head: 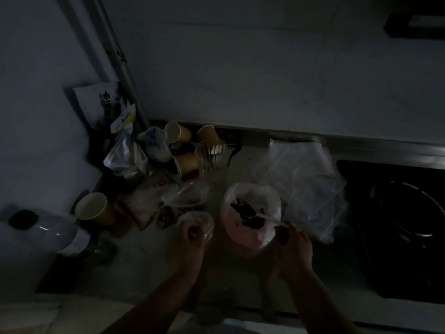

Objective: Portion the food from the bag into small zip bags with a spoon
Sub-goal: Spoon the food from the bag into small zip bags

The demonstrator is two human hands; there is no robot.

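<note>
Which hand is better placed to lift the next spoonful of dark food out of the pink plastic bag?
The right hand: it holds the white plastic spoon, whose bowl sits in the pink plastic bag. The left hand holds the small clear zip bag.

Pink-white plastic bag [250, 227] stands open w/ dark food [245, 212]; clear plastic spoon [267, 219] inside; small clear zip bag [199, 222] left, open.

Four paper cups [92, 208], one clear plastic cup [209, 153], one food bag [250, 213], one spoon [267, 219], two hands [190, 239], one bottle [55, 232]
</note>
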